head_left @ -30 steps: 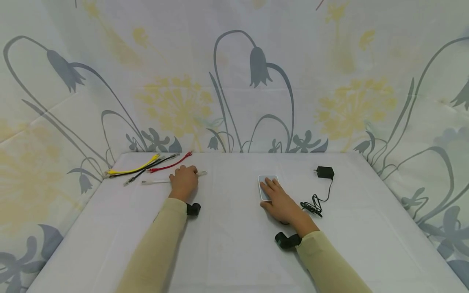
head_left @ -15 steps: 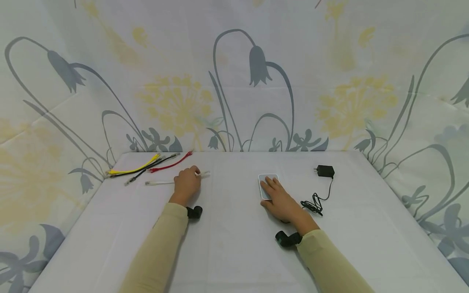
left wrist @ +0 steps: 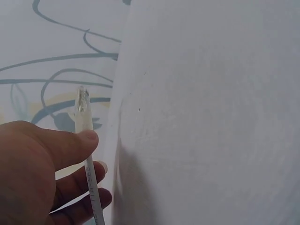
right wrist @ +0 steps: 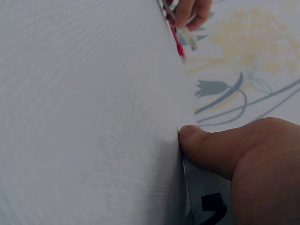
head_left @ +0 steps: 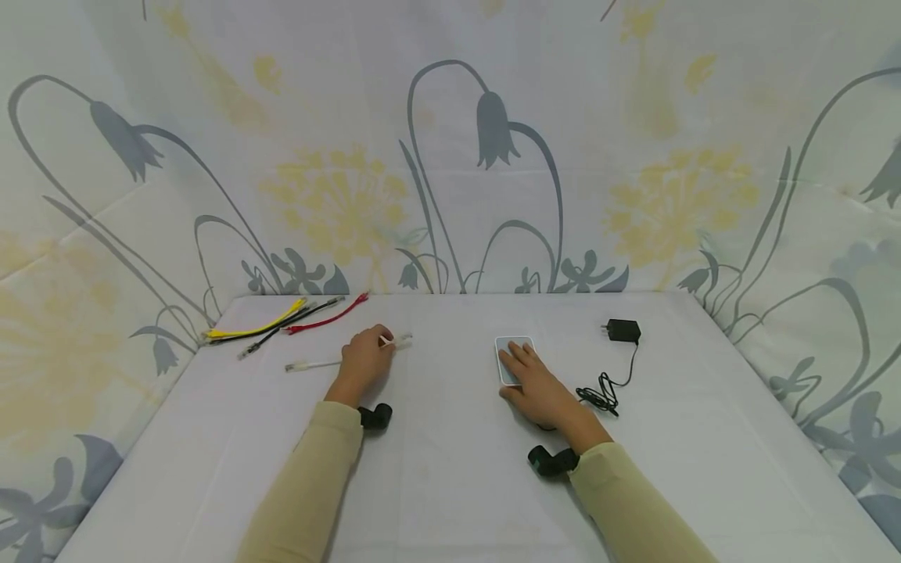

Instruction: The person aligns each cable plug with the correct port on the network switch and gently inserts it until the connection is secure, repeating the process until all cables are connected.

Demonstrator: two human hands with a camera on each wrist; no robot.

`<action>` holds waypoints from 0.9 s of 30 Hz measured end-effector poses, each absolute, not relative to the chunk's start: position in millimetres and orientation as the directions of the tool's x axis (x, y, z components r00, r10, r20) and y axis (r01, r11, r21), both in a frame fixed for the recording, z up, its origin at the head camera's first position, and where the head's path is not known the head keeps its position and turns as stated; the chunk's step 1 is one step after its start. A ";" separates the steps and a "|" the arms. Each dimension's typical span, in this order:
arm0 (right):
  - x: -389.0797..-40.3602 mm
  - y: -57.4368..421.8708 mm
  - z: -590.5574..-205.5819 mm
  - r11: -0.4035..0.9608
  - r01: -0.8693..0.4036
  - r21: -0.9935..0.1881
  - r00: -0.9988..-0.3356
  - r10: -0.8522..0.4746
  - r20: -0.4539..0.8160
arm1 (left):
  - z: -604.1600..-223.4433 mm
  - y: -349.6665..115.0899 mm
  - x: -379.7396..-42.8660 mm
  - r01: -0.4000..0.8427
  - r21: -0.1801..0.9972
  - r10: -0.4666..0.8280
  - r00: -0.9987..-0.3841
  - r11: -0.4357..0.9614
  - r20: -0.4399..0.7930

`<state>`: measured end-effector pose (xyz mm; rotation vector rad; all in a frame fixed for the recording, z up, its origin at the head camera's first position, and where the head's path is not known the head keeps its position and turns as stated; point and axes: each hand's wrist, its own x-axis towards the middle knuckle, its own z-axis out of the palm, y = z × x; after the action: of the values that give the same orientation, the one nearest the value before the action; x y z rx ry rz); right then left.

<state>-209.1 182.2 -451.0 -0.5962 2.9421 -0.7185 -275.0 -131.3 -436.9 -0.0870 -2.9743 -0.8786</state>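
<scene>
Floral cloth [head_left: 450, 180] hung behind a white-covered counter [head_left: 450, 477], where we held a white cable [head_left: 314, 365] pinched between the thumb and fingers of our left hand [head_left: 364, 358], well apart from the box; our grip hid the cable's middle, and its printing was too blurred to read. Our right hand [head_left: 538, 389] lay over that flat, white-rimmed box [head_left: 507, 377], fingers slightly apart, covering much of its face. Beyond that hand, a black adapter [head_left: 623, 331] trailed its bunched cord [head_left: 605, 395], partly hidden from us. Far left, a yellow cable [head_left: 263, 324] overlapped black cables [head_left: 256, 344] we could hardly separate, near a red cable [head_left: 329, 319].
</scene>
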 end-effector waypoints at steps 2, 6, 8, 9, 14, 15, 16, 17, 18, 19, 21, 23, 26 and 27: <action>-208.7 182.3 -451.4 0.818 -0.355 -0.453 -0.924 -0.380 0.039 | -437.4 -129.8 -273.6 0.071 0.557 0.051 -0.997 0.827 0.052; -208.3 182.2 -451.3 0.819 -0.352 -0.452 -0.925 -0.377 0.036 | -438.0 -127.4 -270.3 0.095 0.578 0.073 -0.995 0.810 0.061; -208.2 182.0 -450.7 0.818 -0.349 -0.456 -0.926 -0.376 0.034 | -438.0 -126.2 -268.7 0.109 0.579 0.085 -0.994 0.808 0.069; -208.1 181.9 -450.3 0.819 -0.349 -0.455 -0.926 -0.376 0.034 | -437.9 -125.6 -268.0 0.118 0.579 0.092 -0.993 0.807 0.074; -207.7 182.0 -449.1 0.819 -0.349 -0.456 -0.926 -0.375 0.034 | -436.7 -121.3 -265.1 0.145 0.572 0.120 -0.989 0.808 0.080; -207.6 182.1 -448.9 0.819 -0.349 -0.456 -0.926 -0.375 0.035 | -436.5 -120.4 -264.7 0.146 0.571 0.124 -0.989 0.808 0.077; -207.7 182.1 -448.8 0.818 -0.347 -0.458 -0.927 -0.374 0.034 | -436.4 -119.4 -264.3 0.146 0.570 0.126 -0.989 0.809 0.074; -207.9 182.0 -448.6 0.818 -0.346 -0.459 -0.927 -0.373 0.034 | -436.3 -118.5 -263.9 0.145 0.570 0.128 -0.989 0.808 0.070; -208.0 181.8 -448.5 0.818 -0.346 -0.459 -0.927 -0.373 0.035 | -436.4 -117.7 -263.7 0.147 0.568 0.131 -0.989 0.810 0.070; -208.1 181.6 -448.3 0.818 -0.346 -0.459 -0.927 -0.372 0.036 | -436.5 -116.9 -263.3 0.151 0.567 0.135 -0.988 0.810 0.070; -208.3 181.3 -447.8 0.819 -0.343 -0.461 -0.929 -0.369 0.035 | -437.0 -115.1 -262.8 0.156 0.564 0.142 -0.987 0.811 0.070; -208.0 181.1 -447.3 0.818 -0.341 -0.464 -0.930 -0.367 0.037 | -437.6 -113.5 -262.1 0.164 0.557 0.154 -0.986 0.814 0.067; -207.2 181.2 -446.8 0.815 -0.340 -0.469 -0.929 -0.368 0.032 | -437.9 -110.7 -259.8 0.169 0.552 0.169 -0.984 0.817 0.051; -206.9 181.3 -446.7 0.815 -0.340 -0.469 -0.929 -0.369 0.032 | -437.6 -109.6 -259.0 0.170 0.551 0.173 -0.984 0.817 0.047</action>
<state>-206.9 181.3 -446.7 -0.5740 2.9351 -0.7412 -259.0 -109.6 -437.6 -0.2834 -2.9995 -0.9087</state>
